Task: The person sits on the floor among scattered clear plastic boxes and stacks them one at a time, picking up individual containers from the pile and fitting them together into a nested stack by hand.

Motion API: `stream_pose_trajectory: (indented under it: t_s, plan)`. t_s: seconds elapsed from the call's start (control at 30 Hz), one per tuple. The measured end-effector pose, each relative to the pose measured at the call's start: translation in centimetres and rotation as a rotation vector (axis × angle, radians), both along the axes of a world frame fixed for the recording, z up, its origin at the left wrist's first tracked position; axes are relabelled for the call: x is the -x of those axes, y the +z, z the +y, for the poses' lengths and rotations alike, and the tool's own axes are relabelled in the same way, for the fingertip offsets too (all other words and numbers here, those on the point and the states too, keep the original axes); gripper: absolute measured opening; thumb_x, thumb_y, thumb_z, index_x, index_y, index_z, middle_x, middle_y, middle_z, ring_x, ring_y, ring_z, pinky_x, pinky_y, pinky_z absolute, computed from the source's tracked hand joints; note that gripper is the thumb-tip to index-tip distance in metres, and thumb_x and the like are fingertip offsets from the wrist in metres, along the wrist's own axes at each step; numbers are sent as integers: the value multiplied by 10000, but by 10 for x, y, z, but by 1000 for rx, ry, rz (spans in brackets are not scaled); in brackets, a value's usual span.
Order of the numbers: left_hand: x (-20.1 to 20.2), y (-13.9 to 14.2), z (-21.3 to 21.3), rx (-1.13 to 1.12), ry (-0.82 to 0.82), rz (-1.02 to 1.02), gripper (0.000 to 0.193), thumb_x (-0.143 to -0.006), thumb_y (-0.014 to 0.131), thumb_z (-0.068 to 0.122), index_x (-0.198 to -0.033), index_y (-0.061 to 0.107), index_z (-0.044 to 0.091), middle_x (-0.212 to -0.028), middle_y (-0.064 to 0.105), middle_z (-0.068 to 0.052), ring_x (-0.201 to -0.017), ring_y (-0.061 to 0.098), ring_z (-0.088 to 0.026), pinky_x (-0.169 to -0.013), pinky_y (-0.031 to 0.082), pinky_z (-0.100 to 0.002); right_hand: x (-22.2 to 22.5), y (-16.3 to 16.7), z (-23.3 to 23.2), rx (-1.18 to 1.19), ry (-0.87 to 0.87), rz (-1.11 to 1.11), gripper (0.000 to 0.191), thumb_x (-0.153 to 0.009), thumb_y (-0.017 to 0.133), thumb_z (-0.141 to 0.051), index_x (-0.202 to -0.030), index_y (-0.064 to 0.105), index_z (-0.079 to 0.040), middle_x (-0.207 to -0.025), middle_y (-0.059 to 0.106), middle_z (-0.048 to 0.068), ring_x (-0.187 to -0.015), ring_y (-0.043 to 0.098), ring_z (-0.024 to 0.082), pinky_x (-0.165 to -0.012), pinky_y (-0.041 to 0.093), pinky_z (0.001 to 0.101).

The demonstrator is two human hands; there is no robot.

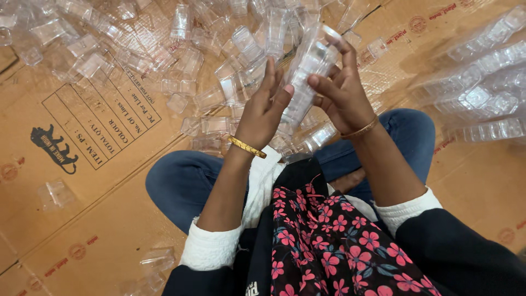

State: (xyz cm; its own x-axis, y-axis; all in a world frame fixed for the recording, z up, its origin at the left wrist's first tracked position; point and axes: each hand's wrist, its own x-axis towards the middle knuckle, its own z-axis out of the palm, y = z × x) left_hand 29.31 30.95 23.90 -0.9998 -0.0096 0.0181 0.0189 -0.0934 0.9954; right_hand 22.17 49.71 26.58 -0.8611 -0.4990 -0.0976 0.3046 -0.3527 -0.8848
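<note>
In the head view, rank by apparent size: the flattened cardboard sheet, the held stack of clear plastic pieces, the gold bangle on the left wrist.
1. Flattened brown cardboard sheet
2. Held stack of clear plastic pieces
3. Gold bangle

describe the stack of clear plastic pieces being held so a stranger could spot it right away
Start at the flattened cardboard on the floor, strewn with loose clear plastic pieces. Above the person's crossed legs, the left hand and right hand grip one long nested stack. It alone is lifted and tilted upright; the others lie flat.

Dark sleeves, white cuffs [211, 248]; gold bangles [246, 147]; blue jeans [181, 183]; black, seemingly pink-flowered cloth [323, 235].
</note>
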Motion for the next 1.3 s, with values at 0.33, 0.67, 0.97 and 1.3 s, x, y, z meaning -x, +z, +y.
stream_pose_trajectory:
  t_s: [0.33,0.67,0.97,1.3]
  plan:
    - [-6,28,1,133,-60,-53,828,-1001,620,351,-1592,179,-26,-1545,473,-279,-1443,471,-316,-1124,445,-369,10,5,16,107,-63,14,803,-1027,764,-87,-1608,232,-244,-1436,568,159,-1272,648,271,-1018,626,490]
    - [-15,40,-7,-164,-130,-131,735,-1016,511,447,-1602,299,56,-1515,528,-168,-1026,697,-264,-831,615,-324,-9,32,15,48,-133,230,809,-1056,785,-33,-1583,210,-246,-1462,472,161,-1247,608,260,-1046,633,462]
    - [-9,52,-57,-163,301,21,469,-1008,589,445,-1265,618,54,-1235,658,-135,-1003,762,-212,-836,640,-294,-17,57,17,43,-71,163,846,-952,796,-87,-1569,238,-238,-1495,472,145,-1296,625,264,-1010,622,486]
    - [31,52,-41,-326,346,229,459,-1042,652,446,-1215,663,21,-1161,710,-99,-1000,735,-195,-802,627,-329,-23,50,11,-42,197,4,835,-965,728,-112,-1628,229,-207,-1452,535,137,-1285,607,250,-1032,602,482]
